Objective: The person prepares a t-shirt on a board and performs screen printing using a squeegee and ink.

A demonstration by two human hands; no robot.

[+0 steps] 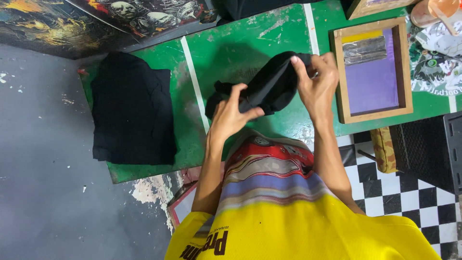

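**Head view: both hands closed on a bunched black garment over the green table**

Head camera looks straight down past a yellow shirt with a striped, printed upper part [279, 192]. Both bare hands hold one bunched black cloth garment [269, 86] just above the scuffed green-painted table with white stripes [240, 38].

Left hand [231, 113]: fingers curled around the nearer, lower end of the garment, thumb pressed on top of the fabric. Grip is closed on the cloth.

Right hand [317, 84]: raised a little farther from the body, fingers pinching the upper edge of the same garment. Also closed on the cloth. The two hands are near each other, joined by the fabric between them; a loose dark end hangs out to the left of the left hand, touching or nearly touching the table; cannot tell which.

Surroundings:
- Flat stack of folded black cloth [132, 110] lies on the table's left end, well apart from the held garment.
- Wooden-framed printing screen with purple mesh and a strip of silver tape [373, 72] lies on the table just right of the right hand.
- Black-and-white checkered floor [404, 192] shows at lower right; grey floor [43, 183] at left.
- Dark skull-patterned print [144, 14] lies beyond the table's far edge.
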